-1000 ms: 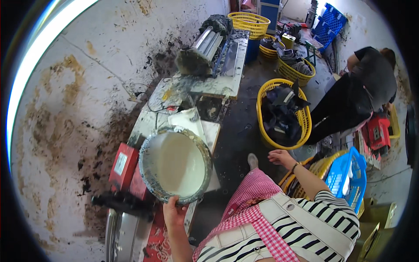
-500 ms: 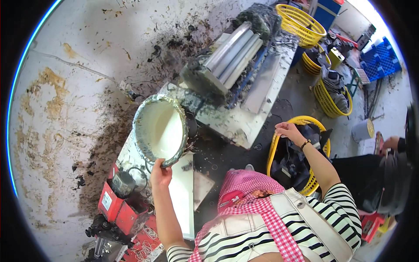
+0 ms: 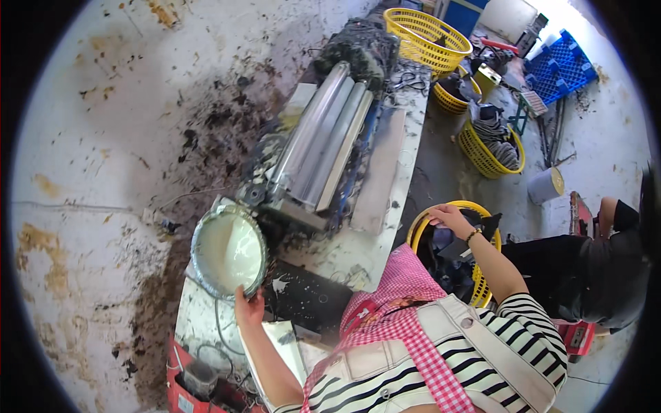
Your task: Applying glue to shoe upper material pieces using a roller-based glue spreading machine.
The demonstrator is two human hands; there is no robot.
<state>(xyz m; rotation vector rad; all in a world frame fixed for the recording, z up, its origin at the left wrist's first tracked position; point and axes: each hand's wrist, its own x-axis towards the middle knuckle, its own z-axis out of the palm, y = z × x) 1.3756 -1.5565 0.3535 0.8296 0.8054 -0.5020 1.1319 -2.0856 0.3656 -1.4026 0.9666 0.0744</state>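
My left hand is at the near rim of a round, crusted bucket, its fingers closed against the edge. Creamy white liquid pools on the right side inside. The bucket tilts at the near left end of a roller machine with long pale rollers, on a stained table. To the right, my right hand, with a bead bracelet at the wrist, hovers over a yellow basket of dark flat pieces. Its fingertips are drawn together; anything between them is too small or hidden to make out.
The white tabletop has a corner near my body. More yellow baskets stand at the far right, near a pale cylindrical container and a blue pallet. Another person in dark clothing is close on the right. A red machine stands lower left.
The whole view has shifted, with the machine and baskets now further left. The bucket looks smaller and lower, and my left hand has moved with it. My right hand stays over the basket.
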